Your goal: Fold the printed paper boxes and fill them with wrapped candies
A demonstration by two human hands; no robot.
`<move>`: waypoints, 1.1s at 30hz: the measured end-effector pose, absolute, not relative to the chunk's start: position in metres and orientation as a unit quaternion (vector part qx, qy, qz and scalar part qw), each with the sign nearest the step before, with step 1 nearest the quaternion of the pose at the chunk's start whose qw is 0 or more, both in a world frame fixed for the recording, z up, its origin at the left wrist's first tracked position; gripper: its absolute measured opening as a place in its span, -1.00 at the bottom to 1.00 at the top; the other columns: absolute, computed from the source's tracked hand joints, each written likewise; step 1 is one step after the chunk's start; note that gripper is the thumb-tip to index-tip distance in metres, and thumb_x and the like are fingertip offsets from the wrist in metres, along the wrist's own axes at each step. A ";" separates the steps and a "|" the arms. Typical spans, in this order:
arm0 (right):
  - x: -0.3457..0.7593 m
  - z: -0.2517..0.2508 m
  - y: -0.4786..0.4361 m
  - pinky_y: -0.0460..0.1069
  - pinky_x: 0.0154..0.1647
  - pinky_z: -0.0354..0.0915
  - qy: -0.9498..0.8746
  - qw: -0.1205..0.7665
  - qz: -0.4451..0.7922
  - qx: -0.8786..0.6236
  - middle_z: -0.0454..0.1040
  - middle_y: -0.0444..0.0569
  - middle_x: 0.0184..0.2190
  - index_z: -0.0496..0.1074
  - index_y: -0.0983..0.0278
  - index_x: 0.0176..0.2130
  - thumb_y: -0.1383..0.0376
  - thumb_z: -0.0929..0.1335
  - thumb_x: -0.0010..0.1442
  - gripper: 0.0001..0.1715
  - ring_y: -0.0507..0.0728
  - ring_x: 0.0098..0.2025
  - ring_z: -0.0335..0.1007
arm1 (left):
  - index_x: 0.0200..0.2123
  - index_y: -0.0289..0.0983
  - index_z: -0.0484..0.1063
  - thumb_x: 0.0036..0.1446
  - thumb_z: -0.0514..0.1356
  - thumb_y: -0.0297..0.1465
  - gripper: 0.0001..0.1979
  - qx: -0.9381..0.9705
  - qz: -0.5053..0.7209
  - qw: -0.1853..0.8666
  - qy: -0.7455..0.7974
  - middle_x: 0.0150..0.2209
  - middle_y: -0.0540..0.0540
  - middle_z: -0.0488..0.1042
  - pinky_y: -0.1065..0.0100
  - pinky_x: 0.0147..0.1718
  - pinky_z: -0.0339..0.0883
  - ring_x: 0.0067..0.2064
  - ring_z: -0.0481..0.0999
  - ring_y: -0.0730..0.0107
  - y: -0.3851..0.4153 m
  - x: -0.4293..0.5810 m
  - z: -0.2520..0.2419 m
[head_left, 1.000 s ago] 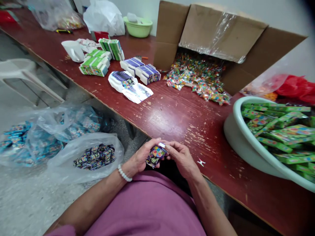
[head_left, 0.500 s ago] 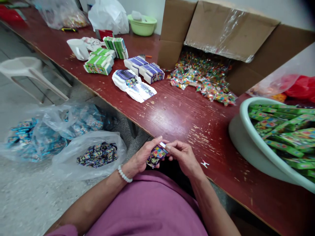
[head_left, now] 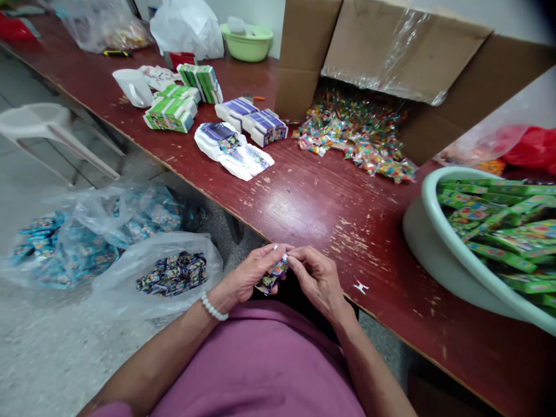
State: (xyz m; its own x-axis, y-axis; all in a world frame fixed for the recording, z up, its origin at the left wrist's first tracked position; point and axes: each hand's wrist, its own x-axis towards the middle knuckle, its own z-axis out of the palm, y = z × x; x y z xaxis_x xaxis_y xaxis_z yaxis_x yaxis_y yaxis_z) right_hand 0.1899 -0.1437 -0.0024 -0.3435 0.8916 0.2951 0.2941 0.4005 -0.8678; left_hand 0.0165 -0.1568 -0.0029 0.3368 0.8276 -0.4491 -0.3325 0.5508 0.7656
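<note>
Above my lap, at the table's front edge, my left hand (head_left: 248,273) is closed around a small dark purple printed box (head_left: 271,278). Its thumb lies along the upper end, where a bit of white card shows. My right hand (head_left: 318,279) pinches at that same end with thumb and forefinger; its fingers partly cover the box. A small white H-shaped scrap (head_left: 360,286) lies on the table to the right. Flattened purple-and-white cartons (head_left: 234,152) lie farther off, in front of banded purple carton stacks (head_left: 264,127).
At right stands a big pale tub (head_left: 428,243) of green boxes. A cardboard box (head_left: 403,52) spills wrapped candies (head_left: 356,136). Green carton stacks (head_left: 171,113) and a white mug (head_left: 132,87) are at left. Bags of dark packets (head_left: 174,275) and blue packets (head_left: 91,246) sit on the floor.
My right hand has shifted slightly left and up at the box's upper end, and its fingers have curled. Less of the box's printed face shows. The view has moved slightly.
</note>
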 end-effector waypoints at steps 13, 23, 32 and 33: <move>0.184 -0.008 -0.147 -0.01 -0.28 0.35 -0.683 0.381 0.426 -0.456 0.60 -0.02 -0.28 0.57 0.21 -0.24 0.23 0.37 0.27 -0.84 0.11 -0.32 0.47 | -0.13 -0.28 0.61 0.09 0.26 -0.05 -0.55 0.261 0.417 0.711 0.503 -0.38 -0.10 0.53 0.50 -0.69 0.34 -0.43 0.48 0.36 -0.157 0.018 0.001; 0.181 -0.002 -0.139 0.04 -0.13 0.41 -0.654 0.382 0.475 -0.449 0.64 -0.02 -0.18 0.60 0.18 -0.20 0.23 0.39 0.24 -0.83 0.16 -0.21 0.54 | -0.21 -0.33 0.63 0.12 0.14 0.16 -0.35 0.311 0.376 0.712 0.505 -0.51 -0.08 0.47 0.49 -0.66 0.30 -0.51 0.40 0.43 -0.156 0.017 0.001; 0.185 0.013 -0.134 0.03 -0.22 0.37 -0.703 0.330 0.442 -0.450 0.63 -0.04 -0.30 0.61 0.18 -0.32 0.30 0.39 0.21 -0.86 0.16 -0.29 0.51 | -0.14 -0.32 0.60 0.09 0.16 0.18 -0.33 0.246 0.373 0.749 0.490 -0.53 -0.08 0.47 0.46 -0.70 0.29 -0.56 0.42 0.39 -0.158 0.020 -0.002; 0.184 0.013 -0.136 0.04 -0.19 0.38 -0.691 0.327 0.470 -0.441 0.63 -0.04 -0.28 0.61 0.18 -0.30 0.28 0.38 0.24 -0.84 0.15 -0.28 0.51 | -0.18 -0.33 0.61 0.09 0.21 0.13 -0.39 0.246 0.376 0.745 0.493 -0.54 -0.08 0.47 0.47 -0.71 0.29 -0.56 0.41 0.40 -0.157 0.020 -0.002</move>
